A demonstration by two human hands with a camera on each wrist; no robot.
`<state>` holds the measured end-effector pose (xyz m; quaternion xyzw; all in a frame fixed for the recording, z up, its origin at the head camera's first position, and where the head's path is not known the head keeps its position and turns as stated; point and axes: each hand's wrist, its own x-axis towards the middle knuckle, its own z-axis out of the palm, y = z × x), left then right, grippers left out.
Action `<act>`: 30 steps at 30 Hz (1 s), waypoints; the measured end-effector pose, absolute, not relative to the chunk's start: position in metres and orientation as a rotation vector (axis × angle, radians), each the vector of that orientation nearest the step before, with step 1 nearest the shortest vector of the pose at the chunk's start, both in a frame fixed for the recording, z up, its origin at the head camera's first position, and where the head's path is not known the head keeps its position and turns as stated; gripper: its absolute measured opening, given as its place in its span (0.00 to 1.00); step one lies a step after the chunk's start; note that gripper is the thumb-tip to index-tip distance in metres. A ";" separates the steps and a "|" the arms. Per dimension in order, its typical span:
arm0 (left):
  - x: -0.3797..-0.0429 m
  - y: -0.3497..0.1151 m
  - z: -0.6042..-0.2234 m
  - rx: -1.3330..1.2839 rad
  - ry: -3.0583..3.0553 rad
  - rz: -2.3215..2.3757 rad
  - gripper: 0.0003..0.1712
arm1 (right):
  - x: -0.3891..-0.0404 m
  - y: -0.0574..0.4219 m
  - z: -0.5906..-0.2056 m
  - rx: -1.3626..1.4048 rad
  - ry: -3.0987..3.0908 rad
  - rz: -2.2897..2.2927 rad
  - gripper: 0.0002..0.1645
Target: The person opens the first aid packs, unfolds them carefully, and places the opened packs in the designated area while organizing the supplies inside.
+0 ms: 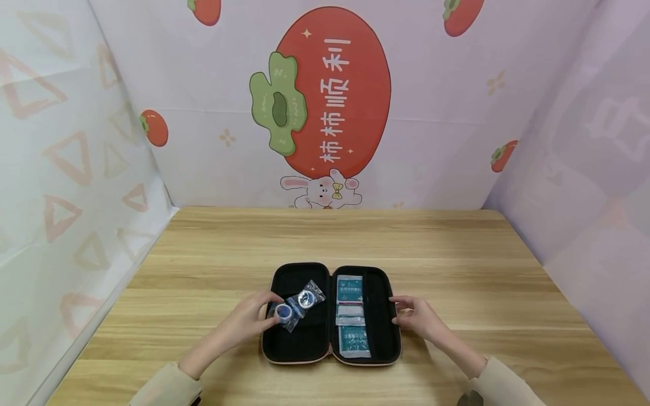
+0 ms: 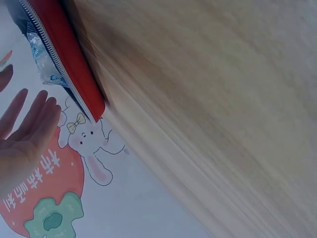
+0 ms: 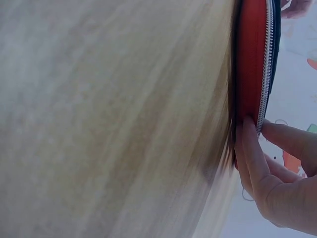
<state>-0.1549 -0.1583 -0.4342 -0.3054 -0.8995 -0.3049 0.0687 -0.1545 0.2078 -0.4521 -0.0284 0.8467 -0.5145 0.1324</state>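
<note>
A zip case [image 1: 296, 353] lies spread open on the table, black inside and red outside. Two small rolls in clear wrappers, one nearer roll [image 1: 283, 313] and one farther roll [image 1: 307, 299], lie in its left half. My left hand [image 1: 253, 316] is over the left edge, thumb and forefinger parted around the nearer roll. The left wrist view shows that hand [image 2: 29, 124] with fingers extended, beside the wrapper [image 2: 44, 59]. My right hand [image 1: 417, 319] holds the case's right edge. In the right wrist view its fingers [image 3: 255, 153] press the red side and rim by the zipper.
Teal and white packets [image 1: 350, 290] are tucked in the case's right half, with another teal packet [image 1: 354, 341] below. The wooden table [image 1: 228, 237] meets a printed cloth backdrop [image 1: 213, 169] behind, and cloth walls stand on both sides.
</note>
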 end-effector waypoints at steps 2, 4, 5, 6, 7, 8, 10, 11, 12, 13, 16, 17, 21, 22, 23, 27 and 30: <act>-0.156 -0.158 -0.436 -0.965 -2.708 -0.897 0.17 | -0.154 0.208 -0.452 -0.080 2.461 -1.489 0.27; -0.157 -0.158 -0.438 -0.997 -2.708 -0.892 0.19 | -0.155 0.208 -0.452 -0.084 2.463 -1.487 0.27; -0.157 -0.158 -0.438 -1.007 -2.714 -0.889 0.19 | -0.155 0.208 -0.452 -0.086 2.465 -1.487 0.27; -0.158 -0.158 -0.439 -1.017 -2.721 -0.881 0.19 | -0.155 0.208 -0.452 -0.089 2.465 -1.486 0.27; -0.158 -0.158 -0.439 -1.027 -2.731 -0.875 0.19 | -0.155 0.208 -0.452 -0.091 2.465 -1.486 0.27; -0.159 -0.158 -0.439 -1.036 -2.744 -0.868 0.18 | -0.155 0.208 -0.452 -0.091 2.466 -1.486 0.27; -0.160 -0.158 -0.440 -1.053 -2.769 -0.858 0.17 | -0.155 0.208 -0.452 -0.085 2.467 -1.485 0.27; -0.161 -0.158 -0.440 -1.058 -2.783 -0.853 0.16 | -0.155 0.208 -0.452 -0.080 2.470 -1.482 0.27; -0.161 -0.158 -0.440 -1.060 -2.796 -0.848 0.15 | -0.155 0.207 -0.452 -0.073 2.471 -1.480 0.27; -0.162 -0.158 -0.441 -1.061 -2.809 -0.844 0.14 | -0.155 0.207 -0.452 -0.066 2.472 -1.479 0.27; -0.164 -0.158 -0.443 -1.073 -2.825 -0.817 0.13 | -0.155 0.206 -0.452 -0.041 2.474 -1.473 0.27; -0.164 -0.158 -0.443 -1.077 -2.827 -0.808 0.12 | -0.155 0.206 -0.452 -0.035 2.474 -1.472 0.26; -0.168 -0.155 -0.445 -1.084 -2.842 -0.776 0.12 | -0.154 0.206 -0.452 -0.020 2.472 -1.471 0.26; -0.168 -0.154 -0.445 -1.086 -2.848 -0.770 0.12 | -0.154 0.206 -0.452 -0.021 2.470 -1.474 0.26; -0.169 -0.154 -0.445 -1.086 -2.856 -0.764 0.12 | -0.154 0.206 -0.451 -0.021 2.467 -1.477 0.26; -0.173 -0.150 -0.445 -1.102 -2.862 -0.742 0.13 | -0.153 0.207 -0.451 -0.029 2.455 -1.487 0.26; -0.174 -0.148 -0.446 -1.099 -2.865 -0.750 0.13 | -0.153 0.207 -0.451 -0.033 2.456 -1.485 0.26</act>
